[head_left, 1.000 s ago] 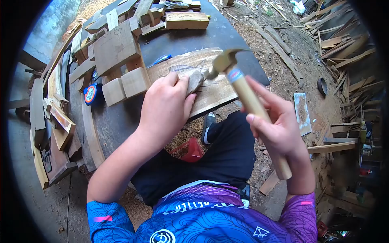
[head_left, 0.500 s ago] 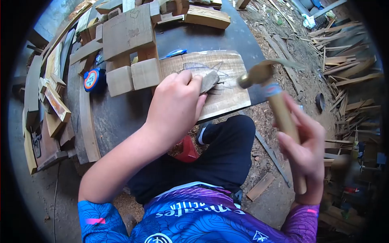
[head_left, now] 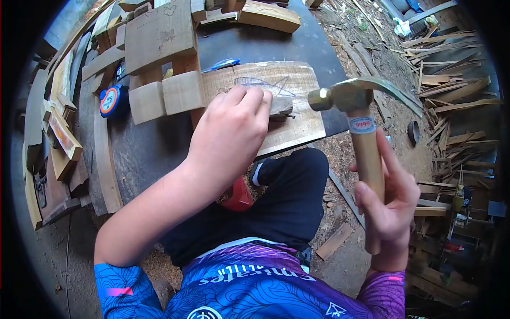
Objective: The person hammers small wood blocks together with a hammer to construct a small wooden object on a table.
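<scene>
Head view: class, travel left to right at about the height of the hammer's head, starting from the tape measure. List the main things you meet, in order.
Tape measure, pair of wooden blocks, left hand, small grey block, claw hammer, scrap wood strips.

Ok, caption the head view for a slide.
Left hand grips grey block over marked board; right hand holds hammer.

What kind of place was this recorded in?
Likely a woodworking shop or carpenter's work area: the right hand holds a claw hammer, a tape measure sits among cut wood blocks, and loose wood strips lie heaped on the ground.
</scene>
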`<state>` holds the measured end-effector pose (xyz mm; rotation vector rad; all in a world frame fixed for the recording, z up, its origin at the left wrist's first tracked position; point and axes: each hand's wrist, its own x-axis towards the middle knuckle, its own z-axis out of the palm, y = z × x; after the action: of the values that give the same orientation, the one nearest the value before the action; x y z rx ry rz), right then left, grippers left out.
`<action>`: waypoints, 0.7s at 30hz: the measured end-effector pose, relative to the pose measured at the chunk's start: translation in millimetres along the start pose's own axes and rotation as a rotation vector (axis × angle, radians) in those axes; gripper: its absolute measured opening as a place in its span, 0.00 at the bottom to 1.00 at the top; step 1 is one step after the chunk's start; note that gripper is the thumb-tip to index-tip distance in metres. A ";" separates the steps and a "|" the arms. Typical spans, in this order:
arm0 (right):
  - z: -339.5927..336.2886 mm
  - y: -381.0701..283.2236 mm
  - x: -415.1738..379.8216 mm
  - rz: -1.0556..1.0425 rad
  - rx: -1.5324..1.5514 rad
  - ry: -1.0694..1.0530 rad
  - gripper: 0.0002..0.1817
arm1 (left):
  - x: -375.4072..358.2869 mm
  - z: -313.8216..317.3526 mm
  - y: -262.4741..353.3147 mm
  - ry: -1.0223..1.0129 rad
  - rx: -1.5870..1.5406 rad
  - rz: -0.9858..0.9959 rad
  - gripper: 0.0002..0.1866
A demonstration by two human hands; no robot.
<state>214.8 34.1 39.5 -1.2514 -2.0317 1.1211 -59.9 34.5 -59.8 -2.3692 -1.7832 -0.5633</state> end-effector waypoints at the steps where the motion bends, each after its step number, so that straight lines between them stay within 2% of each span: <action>1: 5.0 9.2 0.0 -0.028 -0.026 -0.031 0.39 | 0.4 1.1 0.0 0.010 0.000 0.012 0.22; 3: 14.9 27.6 -0.2 -0.087 -0.076 -0.092 0.39 | 1.6 1.6 -0.8 0.012 -0.005 0.029 0.22; 8: 12.0 28.1 -18.5 0.005 0.075 0.122 0.42 | 1.8 1.2 -5.2 0.006 -0.046 0.026 0.22; 9: 10.9 23.5 -22.3 -0.094 0.061 0.240 0.41 | 1.3 2.5 -5.6 0.019 -0.044 0.030 0.22; 11: 19.8 15.5 -25.1 -0.265 0.252 0.536 0.42 | -0.1 5.3 -6.3 0.046 -0.040 0.037 0.22; 13: 18.5 44.7 -27.9 -0.288 -0.111 0.287 0.42 | -0.5 7.5 -6.5 0.109 -0.018 0.052 0.22; 16: 22.0 53.9 -21.2 -0.214 -0.233 -0.010 0.40 | 3.1 5.1 -6.5 0.134 0.002 0.074 0.21; 18: 14.1 48.5 -28.1 -0.172 -0.138 0.105 0.39 | 5.8 9.0 -9.8 0.123 0.001 0.044 0.21; 21: 16.8 24.6 -33.2 -0.158 0.118 0.433 0.40 | 6.7 6.0 -11.4 0.070 -0.035 0.045 0.19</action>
<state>229.0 3.9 9.9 -1.1368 -1.6805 0.8005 -67.8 45.8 -64.4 -2.3739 -1.7008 -0.6682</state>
